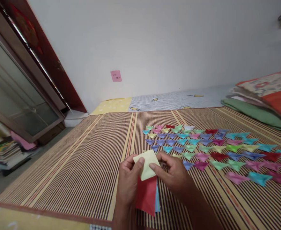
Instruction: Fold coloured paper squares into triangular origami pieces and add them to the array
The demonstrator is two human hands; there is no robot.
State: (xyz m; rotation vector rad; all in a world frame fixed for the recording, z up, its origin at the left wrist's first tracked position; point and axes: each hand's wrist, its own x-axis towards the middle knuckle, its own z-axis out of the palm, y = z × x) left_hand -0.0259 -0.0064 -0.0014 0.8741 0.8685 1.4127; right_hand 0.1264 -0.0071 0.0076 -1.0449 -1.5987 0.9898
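Between my two hands is a small pale yellow square of paper (147, 164), tilted toward me. My left hand (128, 177) pinches its left side, the thumb lying on the front. My right hand (172, 171) grips the right edge in the same way, thumb in front and fingers behind. Below the square, a stack of coloured paper (147, 196) lies on the mat, red on top with blue edges showing at the right. Beyond and to the right of my hands, many folded paper pieces (218, 156) in several colours sit in rows.
A striped bamboo mat (83, 166) covers the bed. Folded bedding (257, 111) and a patterned pillow (274, 89) are piled at the far right. A pink note (116, 76) is stuck on the white wall (154, 41). At left stand a glass-panelled door (18, 95) and stacked books (6, 151).
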